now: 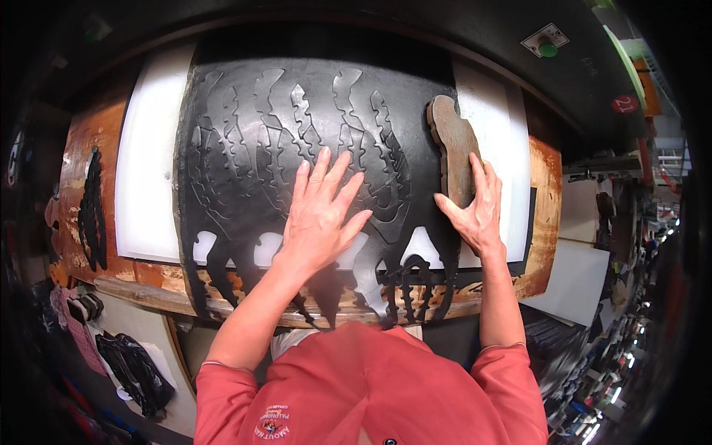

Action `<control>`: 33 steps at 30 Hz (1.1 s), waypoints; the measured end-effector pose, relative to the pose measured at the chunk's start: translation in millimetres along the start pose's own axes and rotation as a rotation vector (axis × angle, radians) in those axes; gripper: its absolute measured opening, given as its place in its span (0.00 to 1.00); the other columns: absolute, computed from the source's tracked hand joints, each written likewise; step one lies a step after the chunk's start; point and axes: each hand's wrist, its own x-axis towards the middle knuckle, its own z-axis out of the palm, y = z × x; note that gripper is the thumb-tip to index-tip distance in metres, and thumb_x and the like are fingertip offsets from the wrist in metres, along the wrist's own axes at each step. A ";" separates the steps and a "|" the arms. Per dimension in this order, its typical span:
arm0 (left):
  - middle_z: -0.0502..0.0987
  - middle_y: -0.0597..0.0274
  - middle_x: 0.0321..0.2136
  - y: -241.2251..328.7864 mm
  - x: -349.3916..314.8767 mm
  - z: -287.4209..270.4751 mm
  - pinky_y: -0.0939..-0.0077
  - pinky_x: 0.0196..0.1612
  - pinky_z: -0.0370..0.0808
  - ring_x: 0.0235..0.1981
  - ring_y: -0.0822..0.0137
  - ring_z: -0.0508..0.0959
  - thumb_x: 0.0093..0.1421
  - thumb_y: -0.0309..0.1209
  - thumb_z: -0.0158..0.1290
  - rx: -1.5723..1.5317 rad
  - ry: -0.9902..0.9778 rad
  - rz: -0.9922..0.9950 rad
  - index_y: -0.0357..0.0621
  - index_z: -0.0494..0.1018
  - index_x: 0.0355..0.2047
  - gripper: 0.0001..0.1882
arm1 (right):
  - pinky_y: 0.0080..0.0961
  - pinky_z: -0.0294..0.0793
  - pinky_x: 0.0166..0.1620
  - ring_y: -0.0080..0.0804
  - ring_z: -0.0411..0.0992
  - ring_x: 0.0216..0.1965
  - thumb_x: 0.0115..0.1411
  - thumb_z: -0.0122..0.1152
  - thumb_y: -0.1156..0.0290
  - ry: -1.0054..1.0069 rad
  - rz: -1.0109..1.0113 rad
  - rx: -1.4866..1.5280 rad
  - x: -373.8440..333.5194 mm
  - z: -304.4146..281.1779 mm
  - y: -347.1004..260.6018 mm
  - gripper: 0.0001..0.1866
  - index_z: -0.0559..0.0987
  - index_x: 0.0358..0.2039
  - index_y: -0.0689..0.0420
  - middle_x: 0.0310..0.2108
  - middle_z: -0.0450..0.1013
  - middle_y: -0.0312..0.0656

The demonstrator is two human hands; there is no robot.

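A black leather-like sheet [252, 196] lies across the middle of the worktable, marked with rows of curved, jagged-edged outlines. My left hand [319, 222] rests on it, fingers stretched out and slightly spread, holding nothing. Toward the sheet's right side sits a brown, curved cutting die [454, 137] with a flat back. My right hand [478, 215] grips its near end, thumb on the left edge and fingers along the right. Close to my body, the sheet's near end is full of cut-out gaps, and its strips [368, 274] hang over the table edge.
White boards [152, 163] show beneath the sheet on both sides. A dark machine beam with a green button [548, 50] spans the far side. Black cut pieces [92, 211] lie at the far left of the wooden table [144, 294]. A black plastic bag [135, 371] is at lower left.
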 end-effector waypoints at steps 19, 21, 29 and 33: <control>0.74 0.64 0.29 65.9 -55.5 8.2 0.51 0.65 0.69 0.46 0.59 0.74 0.56 0.41 0.68 -0.449 -0.213 0.442 0.44 0.78 0.21 0.16 | 0.56 0.62 0.71 0.56 0.66 0.65 0.43 0.71 0.78 -0.088 -0.840 -0.249 45.1 -98.7 6.1 0.45 0.77 0.65 0.39 0.65 0.67 0.53; 0.74 0.63 0.28 68.1 -62.8 5.7 0.52 0.64 0.71 0.44 0.58 0.75 0.55 0.40 0.69 -0.484 -0.260 0.402 0.43 0.77 0.20 0.17 | 0.56 0.55 0.76 0.48 0.63 0.70 0.54 0.61 0.81 -0.124 -0.987 -0.346 61.5 -102.0 7.0 0.40 0.75 0.67 0.33 0.69 0.65 0.45; 0.78 0.58 0.33 58.4 -58.8 -17.3 0.54 0.55 0.79 0.40 0.54 0.80 0.55 0.29 0.70 -0.712 -0.240 0.295 0.40 0.75 0.30 0.12 | 0.49 0.59 0.75 0.65 0.57 0.73 0.59 0.63 0.71 -0.118 -0.163 0.184 57.0 -16.5 -10.4 0.38 0.66 0.70 0.65 0.72 0.57 0.68; 0.81 0.51 0.44 38.9 -16.7 -22.3 0.50 0.60 0.79 0.48 0.47 0.82 0.57 0.24 0.67 -0.556 -0.149 0.191 0.39 0.77 0.46 0.17 | 0.49 0.55 0.76 0.67 0.54 0.75 0.49 0.82 0.46 0.009 0.165 0.263 41.7 16.9 -42.5 0.60 0.62 0.73 0.64 0.74 0.51 0.72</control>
